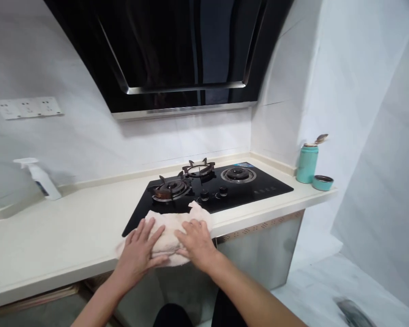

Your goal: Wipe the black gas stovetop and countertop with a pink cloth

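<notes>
A pale pink cloth (172, 227) lies folded and rumpled over the front edge of the black gas hob (269, 190), and part of it hangs past the counter's edge. My left hand (139, 247) presses on the cloth's left part with fingers stretched and spread. On the right part, my right hand (197, 240) has its fingers bent onto the cloth, gripping it. Just beyond the cloth are two control knobs (204, 195). The left burner (172, 188) carries a pan support, while a second pan support (199, 168) sits off the burners, behind it.
A black range hood (187, 45) slopes out above the hob. At the left stands a white spray bottle (42, 179) on the pale counter (71, 218). A turquoise jar (307, 163) and a small turquoise bowl (322, 184) stand near the counter's right end.
</notes>
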### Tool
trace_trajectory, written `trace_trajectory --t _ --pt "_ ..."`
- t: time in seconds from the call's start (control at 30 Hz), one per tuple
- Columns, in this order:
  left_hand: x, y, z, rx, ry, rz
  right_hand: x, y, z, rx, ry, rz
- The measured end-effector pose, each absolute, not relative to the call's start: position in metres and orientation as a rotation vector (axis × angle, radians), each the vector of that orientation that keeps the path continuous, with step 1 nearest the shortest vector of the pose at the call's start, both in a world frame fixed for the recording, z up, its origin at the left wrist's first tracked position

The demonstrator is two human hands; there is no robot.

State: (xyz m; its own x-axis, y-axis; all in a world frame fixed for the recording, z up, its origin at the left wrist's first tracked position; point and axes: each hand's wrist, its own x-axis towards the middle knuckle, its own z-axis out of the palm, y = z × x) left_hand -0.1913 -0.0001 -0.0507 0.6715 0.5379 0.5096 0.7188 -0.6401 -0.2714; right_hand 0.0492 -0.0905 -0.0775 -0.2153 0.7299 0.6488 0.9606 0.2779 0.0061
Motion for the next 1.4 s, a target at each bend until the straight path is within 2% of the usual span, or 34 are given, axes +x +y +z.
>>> trace_trajectory --t 0.3,0.5,0.7,1.03,1.2,1.4 --pt "0.026 -0.06 -0.024 -2.643 -0.734 -0.321 0.237 -0.156 -0.105 -1.929 -1.784 -0.631" --pt "0.169 -0.083 -0.039 -2.898 -0.568 -0.23 0.372 -0.196 -0.115 -2.257 -1.588 -0.673" --pt "0.238 -0.091 -0.052 -2.919 -0.516 -0.238 0.428 -0.197 -0.106 -2.343 -1.511 -0.696" --pt "0.175 -0.088 -0.058 -2.87 -0.423 -0.431 0.355 -0.186 -0.095 -2.384 -1.609 -0.851" --pt "0.081 -0.069 -0.063 -2.784 -0.494 -0.485 0.282 -0.164 -0.094 -2.244 -1.769 -0.984" --pt "-0.07 -0.037 -0.066 -2.601 -0.52 -0.564 0.166 -0.122 -0.081 -1.961 -2.047 -0.961"
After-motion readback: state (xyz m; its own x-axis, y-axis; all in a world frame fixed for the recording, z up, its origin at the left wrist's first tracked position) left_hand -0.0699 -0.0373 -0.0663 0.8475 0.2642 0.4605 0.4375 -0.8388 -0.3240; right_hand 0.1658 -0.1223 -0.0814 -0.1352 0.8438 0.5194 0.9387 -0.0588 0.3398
